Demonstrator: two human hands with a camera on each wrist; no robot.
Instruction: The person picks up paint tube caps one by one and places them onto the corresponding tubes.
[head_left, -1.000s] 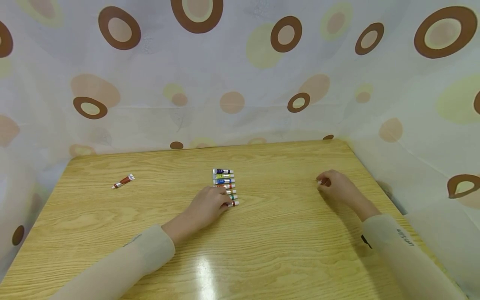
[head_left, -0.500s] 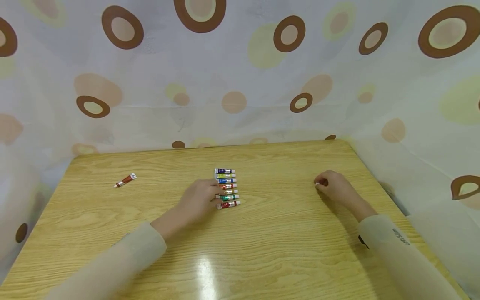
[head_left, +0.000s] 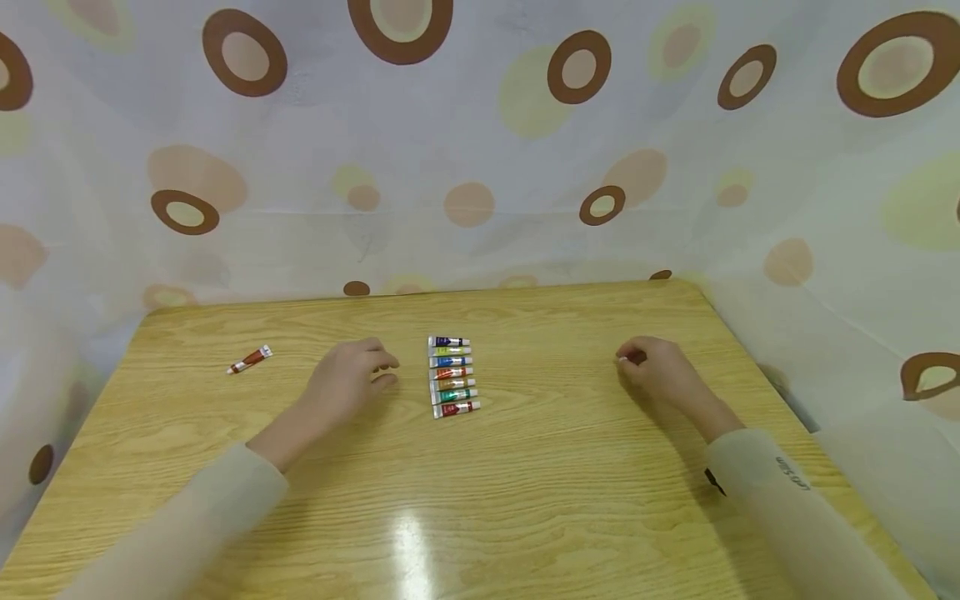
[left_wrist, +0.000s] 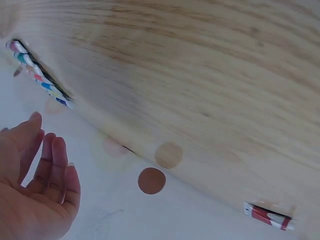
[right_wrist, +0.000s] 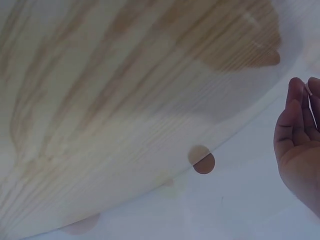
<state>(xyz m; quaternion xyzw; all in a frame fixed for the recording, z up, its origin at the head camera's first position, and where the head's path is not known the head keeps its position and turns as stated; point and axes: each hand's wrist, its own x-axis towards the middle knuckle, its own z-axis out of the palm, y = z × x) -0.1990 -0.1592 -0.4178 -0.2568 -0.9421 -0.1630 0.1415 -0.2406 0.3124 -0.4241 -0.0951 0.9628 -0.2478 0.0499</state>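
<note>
**Here, two hands on the desk, paint tubes between them**

Centrally on the wooden desk (head_left: 525, 492), a little nearer its far edge than its near one, lies a row of paint tubes (head_left: 452, 377): seven small tubes side by side, touching or nearly so, their white caps pointing toward the right edge. From the far end the labels read dark purple, yellow-green, blue, red-orange, a pale one, green, then red at the near end; the nearest tube sits slightly askew from the rest.

The left hand (head_left: 347, 382) is just to the left of the row, apart from it, with nothing in it. Its fingers are loosely bent and relaxed, and the left wrist view shows them (left_wrist: 47, 160) straight enough to read as a slack, empty hand. From that view the row (left_wrist: 37, 75) appears at the upper left.

The right hand (head_left: 654, 369) rests well apart from the row, toward the right edge of the desk. Its fingers are curled inward, and a small white tip shows at the fingertips, as if something is pinched there; what it is cannot be told.

A lone red tube (head_left: 250, 360) lies near the far left corner, angled, well apart from both hands; it also shows in the left wrist view (left_wrist: 267, 216).

A curtain (head_left: 480, 150) printed with brown and yellow rings hangs behind the far and right edges.
</note>
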